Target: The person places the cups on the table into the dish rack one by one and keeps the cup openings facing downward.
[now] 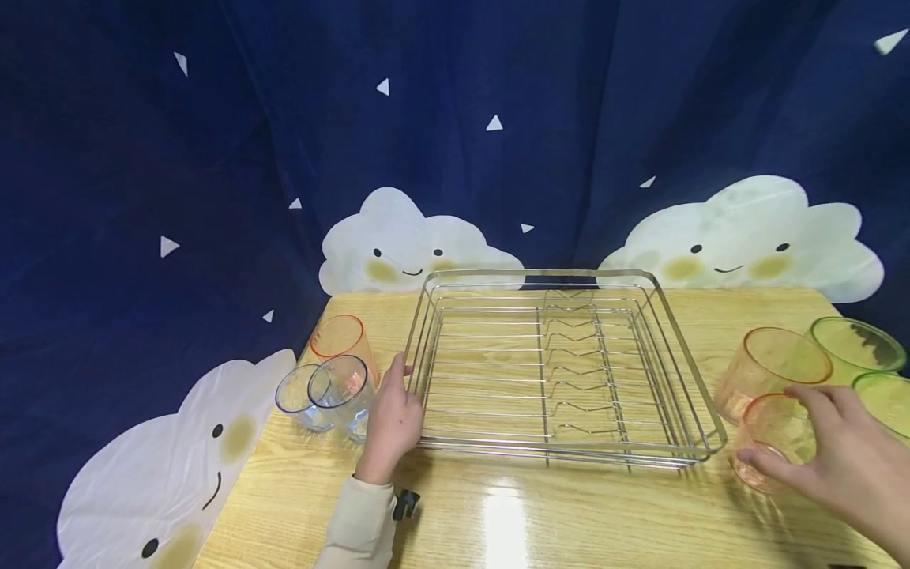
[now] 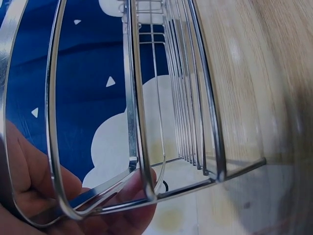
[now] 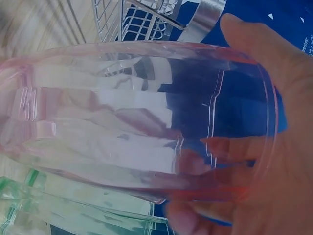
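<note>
Near orange cup (image 1: 776, 431) at four o'clock from the rack (image 1: 543, 371), pinched by the right hand (image 1: 835, 450); left hand (image 1: 394, 419) gripping the rack at nine o'clock, blue cups (image 1: 344, 399) just beside it; green cups (image 1: 856, 352) at the near orange cup's two o'clock

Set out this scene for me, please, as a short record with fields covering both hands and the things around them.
left hand: grips the left side of the wire rack
right hand: holds the nearer orange cup near its rim
left of rack: orange-rimmed cup, two blue-rimmed cups
right of rack: nearer orange cup, farther orange cup, two green cups
surface: wood-grain table
backdrop: dark blue cloth with smiling clouds
</note>
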Motion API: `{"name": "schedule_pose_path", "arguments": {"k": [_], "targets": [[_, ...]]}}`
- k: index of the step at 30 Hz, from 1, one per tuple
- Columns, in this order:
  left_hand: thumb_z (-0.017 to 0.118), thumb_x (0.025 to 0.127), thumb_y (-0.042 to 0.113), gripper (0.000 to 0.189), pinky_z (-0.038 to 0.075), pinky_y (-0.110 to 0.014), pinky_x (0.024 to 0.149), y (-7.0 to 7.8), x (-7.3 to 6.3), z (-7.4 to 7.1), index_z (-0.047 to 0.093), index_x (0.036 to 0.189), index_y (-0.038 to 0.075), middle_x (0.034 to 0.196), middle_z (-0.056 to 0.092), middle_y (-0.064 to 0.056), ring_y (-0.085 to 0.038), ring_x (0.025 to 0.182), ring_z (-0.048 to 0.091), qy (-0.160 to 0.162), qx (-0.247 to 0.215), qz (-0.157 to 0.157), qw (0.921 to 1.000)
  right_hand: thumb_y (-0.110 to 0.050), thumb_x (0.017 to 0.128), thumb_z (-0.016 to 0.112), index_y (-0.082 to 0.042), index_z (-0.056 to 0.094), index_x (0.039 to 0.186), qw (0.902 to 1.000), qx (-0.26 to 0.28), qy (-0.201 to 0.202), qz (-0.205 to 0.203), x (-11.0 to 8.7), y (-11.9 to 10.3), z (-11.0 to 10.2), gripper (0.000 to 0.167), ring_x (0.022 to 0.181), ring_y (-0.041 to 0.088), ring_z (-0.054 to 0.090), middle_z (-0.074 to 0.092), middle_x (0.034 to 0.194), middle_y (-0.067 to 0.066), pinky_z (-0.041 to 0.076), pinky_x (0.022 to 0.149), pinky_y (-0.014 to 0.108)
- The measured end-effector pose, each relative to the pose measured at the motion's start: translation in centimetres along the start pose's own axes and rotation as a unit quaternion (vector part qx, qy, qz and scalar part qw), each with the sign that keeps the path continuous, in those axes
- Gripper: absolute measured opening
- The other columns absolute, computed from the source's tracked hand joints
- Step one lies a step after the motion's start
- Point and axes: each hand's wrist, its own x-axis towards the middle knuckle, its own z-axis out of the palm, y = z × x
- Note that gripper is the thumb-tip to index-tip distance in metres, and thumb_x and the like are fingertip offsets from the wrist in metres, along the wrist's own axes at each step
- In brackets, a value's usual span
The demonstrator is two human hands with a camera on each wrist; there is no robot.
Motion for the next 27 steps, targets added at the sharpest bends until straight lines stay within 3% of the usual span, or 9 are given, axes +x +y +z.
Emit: {"name": "schedule_pose_path", "arguments": {"k": [4,6,12,14,16,18,21,24,27], "targets": [[0.035,0.087,-0.003,0.067,0.048,-0.046,0.083,-0.1,-0.1,-0.1,0.029,0.153,0.003,0.142,0.054,-0.018,-0.039,0.113,0.061,0.002,0.002,0.0,1.0,-0.055,0.06,0.088,0.011,0.046,0.125,0.9969,0.0,-0.07,0.036,0.2,-0.2,-0.1,0.102,0.078,0.05,0.056,0.05,0.111,0.04,0.042,0.048,0.049],[0.035,0.087,-0.003,0.066,0.048,-0.046,0.082,-0.2,-0.1,-0.1,0.03,0.153,0.003,0.142,0.055,-0.018,-0.037,0.112,0.061,0.004,0.004,0.0,1.0,-0.056,0.061,0.087,0.009,0.044,0.126,0.9963,-0.002,-0.076,0.04,0.2,-0.3,-0.1,0.101,0.071,0.047,0.057,0.051,0.11,0.04,0.038,0.045,0.043],[0.036,0.087,-0.004,0.066,0.045,-0.035,0.068,-0.4,0.0,0.2,0.03,0.153,0.003,0.142,0.055,-0.017,-0.029,0.085,0.06,-0.002,0.005,0.001,1.0,-0.059,0.052,0.089,0.007,0.052,0.126,0.9992,0.035,0.017,0.011,-0.4,-0.2,0.0,0.107,0.07,0.048,0.055,0.054,0.104,0.037,0.03,0.044,0.028],[0.035,0.088,-0.003,0.066,0.039,-0.031,0.061,-0.4,0.1,0.3,0.029,0.153,0.003,0.142,0.054,-0.017,-0.024,0.072,0.053,-0.005,0.004,0.001,1.0,-0.068,0.049,0.087,0.009,0.055,0.123,0.9958,0.061,0.068,-0.009,-0.5,0.0,0.2,0.111,0.078,0.034,0.058,0.056,0.099,0.035,0.029,0.047,0.022],[0.035,0.089,-0.002,0.065,0.038,-0.031,0.059,-0.3,0.2,0.2,0.029,0.153,0.003,0.142,0.054,-0.017,-0.023,0.067,0.05,-0.002,0.005,0.004,1.0,-0.08,0.05,0.079,0.012,0.057,0.12,0.9903,0.086,0.107,-0.021,-0.3,0.2,0.2,0.118,0.088,0.006,0.054,0.055,0.096,0.035,0.028,0.054,0.018],[0.035,0.09,-0.001,0.063,0.04,-0.032,0.063,-0.3,0.2,0.2,0.03,0.153,0.003,0.141,0.055,-0.016,-0.024,0.075,0.054,0.006,0.009,0.007,0.9999,-0.089,0.055,0.067,0.014,0.057,0.121,0.9853,0.105,0.133,-0.024,-0.2,0.2,0.1,0.123,0.097,-0.015,0.035,0.054,0.096,0.036,0.026,0.064,0.011],[0.035,0.091,0.0,0.061,0.044,-0.035,0.07,-0.3,0.2,0.1,0.031,0.152,0.002,0.14,0.056,-0.016,-0.028,0.088,0.059,0.008,0.013,0.007,0.9999,-0.09,0.061,0.058,0.017,0.054,0.124,0.9797,0.133,0.149,-0.019,-0.2,0.1,-0.1,0.125,0.104,-0.024,0.018,0.052,0.1,0.038,0.023,0.076,0.002],[0.035,0.092,0.001,0.06,0.046,-0.038,0.075,-0.3,0.1,0.1,0.03,0.152,0.002,0.14,0.056,-0.017,-0.03,0.1,0.061,0.005,0.016,0.004,0.9998,-0.09,0.062,0.057,0.018,0.053,0.125,0.9765,0.143,0.161,-0.02,-0.3,0.0,-0.6,0.125,0.108,-0.024,0.021,0.052,0.101,0.039,0.019,0.082,-0.004],[0.034,0.093,0.001,0.059,0.047,-0.039,0.076,-0.3,0.0,0.2,0.03,0.152,0.002,0.14,0.056,-0.017,-0.031,0.102,0.061,0.006,0.015,0.006,0.9998,-0.081,0.064,0.069,0.015,0.053,0.128,0.9782,0.136,0.157,-0.008,-0.2,-0.3,-1.4,0.117,0.105,0.004,0.056,0.054,0.103,0.042,0.027,0.078,-0.004]]}}
